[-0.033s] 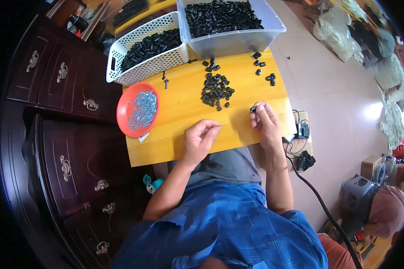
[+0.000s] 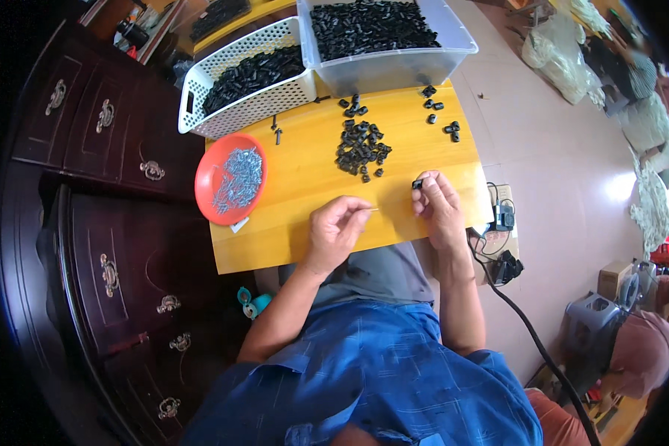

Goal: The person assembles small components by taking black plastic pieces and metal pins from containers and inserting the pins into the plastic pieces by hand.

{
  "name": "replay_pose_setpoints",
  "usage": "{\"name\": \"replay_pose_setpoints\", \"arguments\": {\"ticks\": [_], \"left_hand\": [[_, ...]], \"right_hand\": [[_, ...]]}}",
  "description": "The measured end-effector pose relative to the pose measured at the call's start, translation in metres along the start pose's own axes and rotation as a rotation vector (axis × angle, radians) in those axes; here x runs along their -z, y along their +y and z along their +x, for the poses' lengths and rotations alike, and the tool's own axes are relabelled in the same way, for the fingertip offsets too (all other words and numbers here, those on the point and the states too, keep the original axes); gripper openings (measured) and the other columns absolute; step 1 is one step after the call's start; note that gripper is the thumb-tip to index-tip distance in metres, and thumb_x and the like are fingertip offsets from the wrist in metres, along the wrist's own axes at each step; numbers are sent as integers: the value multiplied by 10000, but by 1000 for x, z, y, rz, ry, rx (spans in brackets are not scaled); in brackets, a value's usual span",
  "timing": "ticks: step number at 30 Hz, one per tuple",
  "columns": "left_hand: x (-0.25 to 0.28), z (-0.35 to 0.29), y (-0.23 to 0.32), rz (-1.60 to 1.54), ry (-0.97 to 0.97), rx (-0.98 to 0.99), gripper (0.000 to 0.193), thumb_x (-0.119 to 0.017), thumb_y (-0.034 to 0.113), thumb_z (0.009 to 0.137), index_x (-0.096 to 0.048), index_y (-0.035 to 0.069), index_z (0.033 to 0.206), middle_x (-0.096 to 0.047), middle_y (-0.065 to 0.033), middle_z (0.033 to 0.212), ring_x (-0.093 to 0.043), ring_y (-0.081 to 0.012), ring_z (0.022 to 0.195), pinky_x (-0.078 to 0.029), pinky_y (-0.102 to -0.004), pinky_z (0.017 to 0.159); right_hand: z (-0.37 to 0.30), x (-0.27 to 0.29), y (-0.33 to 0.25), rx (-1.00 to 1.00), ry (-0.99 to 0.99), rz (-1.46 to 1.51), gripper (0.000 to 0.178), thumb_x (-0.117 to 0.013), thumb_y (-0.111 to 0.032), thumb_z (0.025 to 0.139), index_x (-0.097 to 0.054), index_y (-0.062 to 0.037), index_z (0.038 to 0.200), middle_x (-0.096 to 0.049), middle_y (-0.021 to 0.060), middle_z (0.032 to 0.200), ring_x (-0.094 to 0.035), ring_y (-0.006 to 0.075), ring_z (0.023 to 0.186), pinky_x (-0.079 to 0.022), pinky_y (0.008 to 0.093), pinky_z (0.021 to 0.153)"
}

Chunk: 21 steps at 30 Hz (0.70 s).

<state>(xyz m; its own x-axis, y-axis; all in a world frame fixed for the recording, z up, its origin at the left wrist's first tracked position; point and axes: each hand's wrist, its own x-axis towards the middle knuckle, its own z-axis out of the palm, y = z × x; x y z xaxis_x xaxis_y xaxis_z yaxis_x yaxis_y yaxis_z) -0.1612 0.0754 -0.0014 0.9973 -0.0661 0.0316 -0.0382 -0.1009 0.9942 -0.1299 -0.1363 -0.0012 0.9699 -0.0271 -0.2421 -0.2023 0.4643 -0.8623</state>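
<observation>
Above the near part of the yellow board (image 2: 290,238), my left hand (image 2: 337,229) pinches a thin, pin-like screw (image 2: 374,209), its tip pointing right. My right hand (image 2: 440,204) holds a small black plastic part (image 2: 417,183) between thumb and fingers, toward the board's right edge. The two hands are apart, and the screw does not touch the part. Beyond them lies a loose pile of similar black parts (image 2: 362,149). A red bowl (image 2: 206,178) of small silvery screws (image 2: 239,178) stands at the left of the board.
At the back, a white perforated basket (image 2: 256,108) and a clear plastic bin (image 2: 394,68) hold many black pieces. Several black parts (image 2: 452,131) lie at the far right of the board. A dark wooden cabinet (image 2: 126,230) stands left; a black cable (image 2: 520,316) runs at right.
My left hand has moved slightly right with the screw, closer to the right hand. My right hand keeps its grip on the black part. The whole view has shifted a little.
</observation>
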Motion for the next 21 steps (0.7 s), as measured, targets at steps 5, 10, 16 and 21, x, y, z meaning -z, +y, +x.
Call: {"name": "replay_pose_setpoints", "arguments": {"ticks": [5, 10, 16, 21], "left_hand": [[-16, 11, 25, 146, 17, -215, 59, -694, 2, 911, -693, -9, 969, -699, -55, 818, -635, -75, 680, -509, -236, 601], [-18, 13, 27, 206, 35, -212, 65, -692, -7, 904, -695, -11, 968, -707, -66, 847, -655, -100, 696, -522, -242, 626], [-17, 15, 19, 364, 4, -301, 66, -704, -26, 888, -684, -13, 949, -707, -87, 844, -681, -128, 699, -539, -254, 613], [-8, 21, 22, -176, -263, 56, 86, -709, -18, 908, -673, -1, 984, -702, -45, 864, -669, -90, 724, -548, -235, 658]], "right_hand": [[-9, -6, 19, -101, -144, 171, 117, -570, -193, 1042, -608, -83, 1034, -654, 23, 813, -561, 84, 670, -462, 215, 645], [-15, -10, 22, -118, -206, 109, 97, -567, -157, 1045, -608, -70, 1042, -667, 30, 836, -575, 82, 690, -476, 214, 662], [-11, -6, 31, -65, -268, 18, 94, -566, -133, 1049, -604, -47, 1054, -678, 29, 860, -588, 71, 720, -499, 217, 704], [-11, 1, 21, -98, -362, -7, 97, -582, -129, 1042, -606, -35, 1047, -681, 31, 863, -594, 68, 728, -508, 218, 715]]}}
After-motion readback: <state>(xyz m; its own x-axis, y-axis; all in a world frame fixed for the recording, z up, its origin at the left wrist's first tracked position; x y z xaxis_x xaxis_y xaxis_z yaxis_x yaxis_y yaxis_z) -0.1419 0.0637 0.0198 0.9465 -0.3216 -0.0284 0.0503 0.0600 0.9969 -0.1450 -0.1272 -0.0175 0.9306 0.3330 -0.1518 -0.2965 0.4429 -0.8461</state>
